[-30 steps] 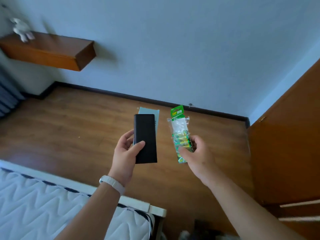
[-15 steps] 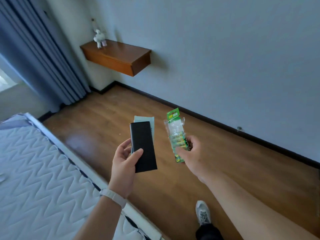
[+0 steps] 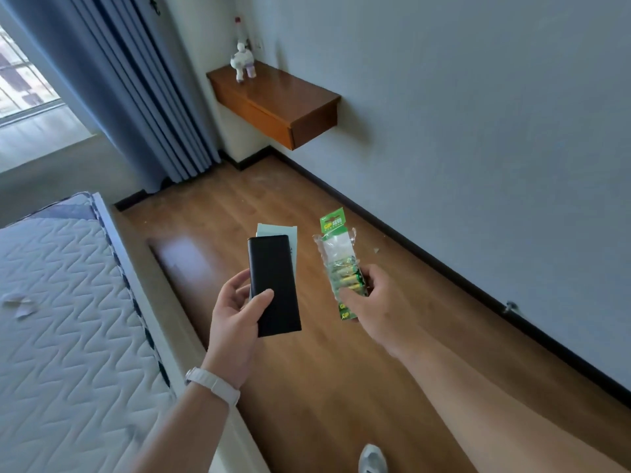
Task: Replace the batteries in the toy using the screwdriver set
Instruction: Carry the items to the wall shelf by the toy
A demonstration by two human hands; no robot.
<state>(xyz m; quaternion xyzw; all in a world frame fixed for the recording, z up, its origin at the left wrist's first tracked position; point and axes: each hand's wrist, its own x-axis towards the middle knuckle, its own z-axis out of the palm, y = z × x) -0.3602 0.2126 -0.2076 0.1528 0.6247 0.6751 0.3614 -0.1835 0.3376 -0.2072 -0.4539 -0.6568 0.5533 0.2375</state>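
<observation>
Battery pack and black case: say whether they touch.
Apart. Head view shows floor between the black case in the left hand and the battery pack in the right hand.

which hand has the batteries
The right hand, gripping the clear plastic pack of green-and-yellow batteries; the left hand holds a flat black rectangular case.

Mattress [image 3: 68, 336], curtain [image 3: 136, 80], shelf [image 3: 283, 93], perhaps paper scraps [image 3: 18, 307].

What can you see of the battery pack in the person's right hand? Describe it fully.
The battery pack is a crumpled clear plastic bag with a green printed header card on top. Green-and-yellow batteries fill its lower half; the upper part looks empty. It is held roughly upright over the wooden floor, gripped low by the right hand, thumb across its front.
</observation>
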